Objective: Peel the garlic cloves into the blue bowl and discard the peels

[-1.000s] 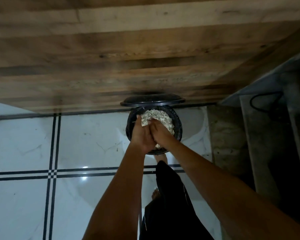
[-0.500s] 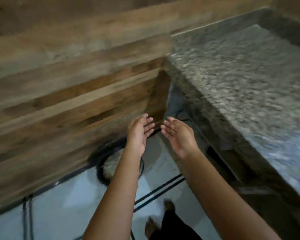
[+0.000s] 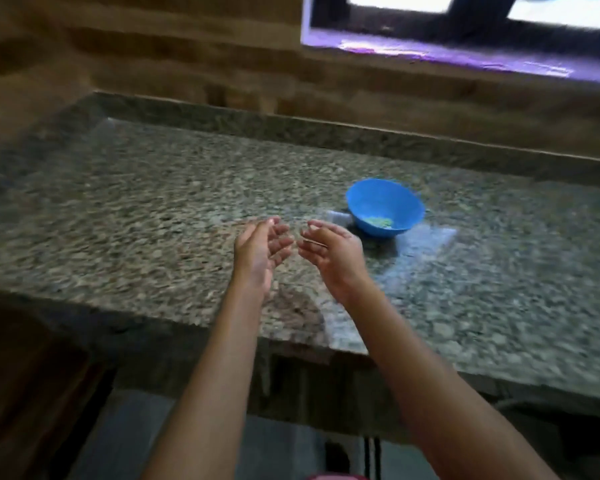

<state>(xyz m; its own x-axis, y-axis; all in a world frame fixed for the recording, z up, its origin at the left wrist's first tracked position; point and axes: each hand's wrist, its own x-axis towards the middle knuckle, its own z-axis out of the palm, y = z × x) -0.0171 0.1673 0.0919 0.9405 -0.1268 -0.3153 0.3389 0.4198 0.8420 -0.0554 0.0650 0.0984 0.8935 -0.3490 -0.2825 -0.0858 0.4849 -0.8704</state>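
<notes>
At the far left, brown wood-grained panelling [image 3: 32, 368] is seen below the counter edge, dim and blurred. Nearer the middle, the left hand [image 3: 262, 249] is held above the stone with the palm turned inward and the fingers loosely spread; nothing is gripped in it. Just to its right, the right hand [image 3: 329, 252] is held the same way, palm inward and fingers relaxed and parted, and nothing can be made out in its grasp. The two hands are kept apart, with a narrow gap left between the fingertips. Beyond the right hand and a little further right, the blue bowl [image 3: 407, 206] is set upright on the counter; it is round, smooth and plastic-looking, with a plain rim. At its bottom a small heap of pale garlic cloves [image 3: 381, 222] is visible, too blurred for single cloves to be told apart. The countertop [image 3: 136, 209] is made of polished speckled granite in grey, green and beige, with a raised lip along the back edge and a square-cut front edge; a pale sheen is reflected beside the bowl. Behind it, a wall [image 3: 153, 57] of horizontal brown wooden boards is shown, and at the upper right a bright window [image 3: 465, 32] in a dark frame. Below the counter, a grey floor [image 3: 187, 441] is seen.
</notes>
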